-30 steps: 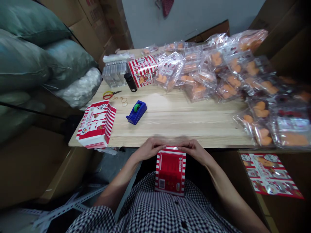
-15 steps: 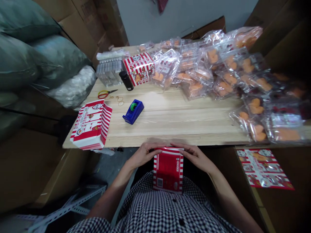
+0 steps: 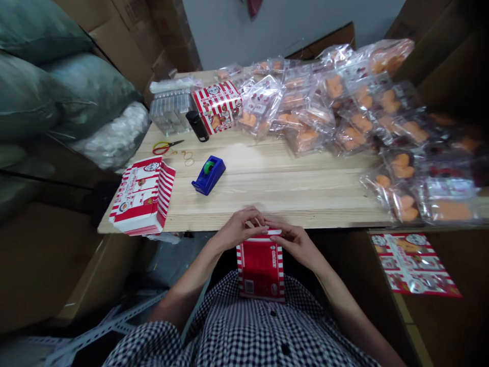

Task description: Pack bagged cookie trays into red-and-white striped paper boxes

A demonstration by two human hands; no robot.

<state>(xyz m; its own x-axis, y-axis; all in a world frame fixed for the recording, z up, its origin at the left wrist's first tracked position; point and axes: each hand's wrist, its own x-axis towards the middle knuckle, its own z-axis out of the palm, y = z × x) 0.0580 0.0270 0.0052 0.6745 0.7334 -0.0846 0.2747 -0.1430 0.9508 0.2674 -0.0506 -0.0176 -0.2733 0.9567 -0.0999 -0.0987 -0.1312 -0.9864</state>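
Observation:
A red carton point(image 3: 260, 267) with red-and-white striped edges stands against my checked shirt, its back panel with a barcode facing up toward me. My left hand point(image 3: 243, 228) pinches the carton's top edge from the left, its fingers curled over the far side. At the right end of that same edge, my right hand point(image 3: 292, 239) has its thumb on the near face and its fingers behind. The two hands nearly meet at the top. What the fingertips do behind the edge is hidden.
On the wooden table point(image 3: 267, 188) stand a blue tape dispenser point(image 3: 208, 175), scissors point(image 3: 166, 147), a black bottle point(image 3: 197, 126) and a stack of flat striped cartons point(image 3: 141, 196). Clear packs with orange pieces point(image 3: 305, 135) cover the back and right. A printed sheet point(image 3: 415, 265) lies at lower right.
My left hand has moved right and up along the carton's top edge, and my right hand has shifted inward. The hands are closer together. The carton has moved slightly left.

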